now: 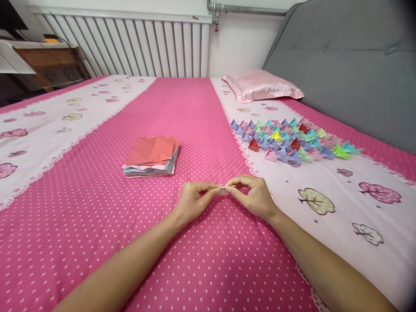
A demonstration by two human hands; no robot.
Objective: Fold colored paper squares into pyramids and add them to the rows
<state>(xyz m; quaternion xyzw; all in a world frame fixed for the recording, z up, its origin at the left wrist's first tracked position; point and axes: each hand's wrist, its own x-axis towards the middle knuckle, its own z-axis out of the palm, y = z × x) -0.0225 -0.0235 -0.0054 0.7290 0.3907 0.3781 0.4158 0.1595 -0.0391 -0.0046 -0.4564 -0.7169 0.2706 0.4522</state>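
Bed [191, 117]: here it is, filling most of my feed, dotted pink down the middle; I take it as the work surface, flat and roomy.
Grey backrest [351, 73]: rising at the far right, padded, away from the action.
Radiator [146, 45]: white, along the wall beyond the bed's far edge.
Pillow [261, 85]: pink and shiny, up near the grey backrest, probably there to leave the nearer bed free.
Paper boats [295, 144]: off to the right, many colours, standing in close rows; I'd say they are ranked like that to sit tidy, well apart from the fingers.
Paper stack [151, 156]: and on the left, square sheets piled a little unevenly, red on top, beyond the left hand [194, 200] and likely placed for an easy reach.
Left hand: thumb and forefinger nearly closed, pinching one end of the pale paper [222, 189].
Right hand [255, 195]: a mirror of that, fingers arched, thumb and fingertip pressed on the other end.
Pale paper: the smallest thing, between both pinches, low over the bed, edge nearly toward me; two-sided support seems meant to steady it. Its folds? Too small, I can't tell.
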